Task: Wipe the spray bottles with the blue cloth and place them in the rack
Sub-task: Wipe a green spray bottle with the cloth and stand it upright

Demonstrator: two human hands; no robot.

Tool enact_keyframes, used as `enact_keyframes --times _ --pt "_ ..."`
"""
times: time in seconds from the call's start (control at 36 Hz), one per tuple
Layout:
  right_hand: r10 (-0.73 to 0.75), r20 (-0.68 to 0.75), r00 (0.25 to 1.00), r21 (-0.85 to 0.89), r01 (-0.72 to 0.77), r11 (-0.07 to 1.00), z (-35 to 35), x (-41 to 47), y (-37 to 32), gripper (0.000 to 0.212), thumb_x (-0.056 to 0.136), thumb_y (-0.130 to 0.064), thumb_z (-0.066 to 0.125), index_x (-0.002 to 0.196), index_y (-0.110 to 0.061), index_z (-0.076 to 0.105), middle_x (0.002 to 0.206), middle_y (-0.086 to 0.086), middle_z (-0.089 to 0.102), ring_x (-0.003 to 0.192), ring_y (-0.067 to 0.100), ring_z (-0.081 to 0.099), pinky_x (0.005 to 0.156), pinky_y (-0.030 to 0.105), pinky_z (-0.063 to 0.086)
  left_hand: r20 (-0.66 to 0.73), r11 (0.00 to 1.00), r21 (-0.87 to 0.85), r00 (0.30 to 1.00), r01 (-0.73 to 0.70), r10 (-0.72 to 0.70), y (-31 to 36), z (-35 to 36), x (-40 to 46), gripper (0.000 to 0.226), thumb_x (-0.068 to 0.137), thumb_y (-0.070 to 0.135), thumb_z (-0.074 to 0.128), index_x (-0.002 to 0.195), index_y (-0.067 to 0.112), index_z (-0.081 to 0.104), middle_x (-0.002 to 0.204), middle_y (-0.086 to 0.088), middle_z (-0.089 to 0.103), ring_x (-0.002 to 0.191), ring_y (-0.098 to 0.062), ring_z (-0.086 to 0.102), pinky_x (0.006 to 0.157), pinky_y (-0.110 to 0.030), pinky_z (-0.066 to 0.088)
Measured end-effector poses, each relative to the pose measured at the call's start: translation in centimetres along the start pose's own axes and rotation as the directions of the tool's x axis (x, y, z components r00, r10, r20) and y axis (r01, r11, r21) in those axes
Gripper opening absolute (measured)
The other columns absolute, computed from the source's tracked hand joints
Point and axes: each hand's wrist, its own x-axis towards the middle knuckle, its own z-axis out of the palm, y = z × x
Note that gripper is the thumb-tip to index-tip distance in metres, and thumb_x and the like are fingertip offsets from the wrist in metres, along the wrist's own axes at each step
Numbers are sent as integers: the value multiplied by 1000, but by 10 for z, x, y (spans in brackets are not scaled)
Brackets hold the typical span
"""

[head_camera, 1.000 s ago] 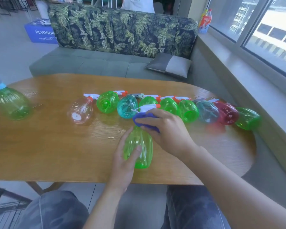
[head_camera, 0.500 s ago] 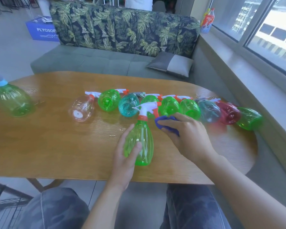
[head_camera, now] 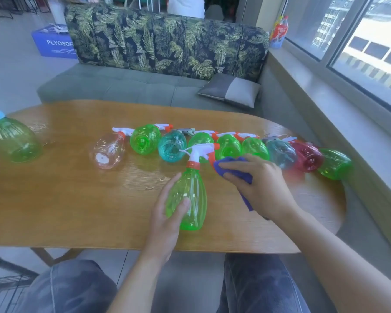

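We see the left hand (head_camera: pixel 165 213) gripping the clear green plastic spray bottle (head_camera: pixel 189 195) on the wooden tabletop (head_camera: pixel 66 199); the right hand (head_camera: pixel 257 184) clutches the blue cloth (head_camera: pixel 233 169) just right of the bottle.

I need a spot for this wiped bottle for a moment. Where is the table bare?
Bare wood lies left of the held green bottle, between the clear bottle, the big green bottle and the table near edge. The far strip toward the sofa is free too. The bottle row is crowded.
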Motion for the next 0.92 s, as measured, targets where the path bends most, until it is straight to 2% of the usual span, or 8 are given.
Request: enact_keyframes --times 0.11,0.22,0.33,0.47,0.64,0.69,0.78,0.92 --pt "27 -155 988 53 -19 998 -1 15 -4 21 96 -29 75 117 -31 80 85 -18 57 79 9 58 73 28 49 8 1000 11 1000 -3 3 0 0 -1 62 83 58 71 144 57 59 153 38 51 147 14 39 120 -34 33" --pt "23 -116 993 -15 -25 1000 7 26 -1 21 97 -33 73 118 -35 79 88 -12 59 80 17 61 71 35 53 21 1000 0 1000 -3 3 0 1 -3 67 82 58 72 147 50 58 152 39 51 146 16 39 117 -31 34" --pt "66 -166 984 -46 -75 996 6 31 5 22 97 -35 72 118 -34 79 91 -7 65 83 22 64 73 38 54 13 1000 -5 1000 8 -8 -1 1 -2 63 82 59 72 144 57 59 154 38 49 147 15 37 118 -30 32" --pt "-20 -122 992 -32 16 999 6 26 1 22 97 -31 74 117 -33 79 85 -12 55 76 16 56 66 35 52 17 1000 9 1000 11 -11 0 0 -1 61 81 60 72 141 60 60 152 39 50 146 17 38 117 -29 33" --pt "117 -166 979 -9 -120 993 -1 28 6 21 98 -32 71 117 -33 79 93 -7 66 80 21 64 70 39 56 -7 1000 0 1000 20 -20 2 1 1 63 79 61 73 141 60 60 151 41 51 144 18 39 116 -28 34" --pt "76 -163 984 33 -72 997 -9 24 -3 22 97 -28 74 118 -31 79 93 -10 64 82 13 62 75 32 54 -25 1000 0 1000 11 -11 8 2 5 64 80 62 73 143 59 59 152 40 50 145 17 38 119 -31 34" --pt "-62 -117 991 95 73 993 -17 18 -23 23 97 -27 74 119 -30 79 98 -25 60 91 -9 57 83 6 41 -72 999 -21 997 -25 24 27 2 19 60 87 56 75 145 59 58 153 38 50 147 14 39 121 -33 34" --pt "-206 -120 971 154 223 962 -34 25 -48 25 97 -31 69 119 -31 79 95 -27 54 89 -13 54 81 3 36 -53 993 -11 992 -117 116 82 14 40 53 100 51 72 149 58 54 152 38 52 144 16 42 111 -21 38"
